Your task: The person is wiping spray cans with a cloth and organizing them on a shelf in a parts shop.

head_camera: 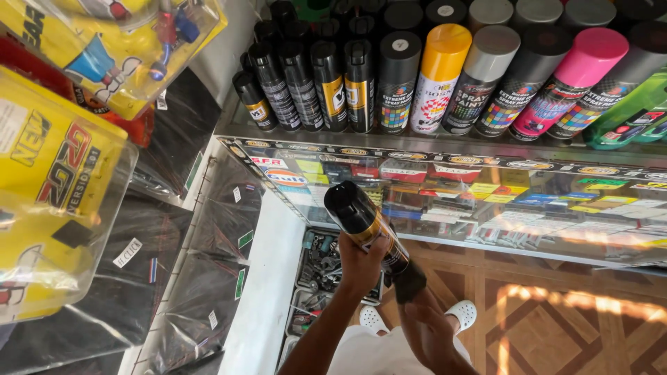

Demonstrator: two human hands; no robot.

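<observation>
Wrapped round the middle of a black spray can (pixel 366 223) with a gold band: the left hand (pixel 363 267), fingers curled tight on the body. Closed on the can's lower end: the right hand (pixel 422 321), covered at the fingers by a dark cloth or cap (pixel 410 281), so cannot tell exactly how that grip sits on the base. Held tilted, black cap pointing up and to the left, base down toward the body, in the air in front of a glass display case (pixel 486 208) and below its top edge.

Directly beneath: white clogs (pixel 462 314) on a patterned wooden floor (pixel 556 312), with sunlight across it on the right. Just left of the hands, low down: trays of small metal parts (pixel 319 264). Inside the case: flat rows of coloured stickers and packets. On the table top above: a long row of upright spray cans (pixel 445 83), slim black ones with gold labels at the left, then wider ones with black, yellow, grey, pink and green caps. Far left: hanging clear bags of yellow packaging (pixel 55 180) and dark plastic-wrapped goods (pixel 174 243).
</observation>
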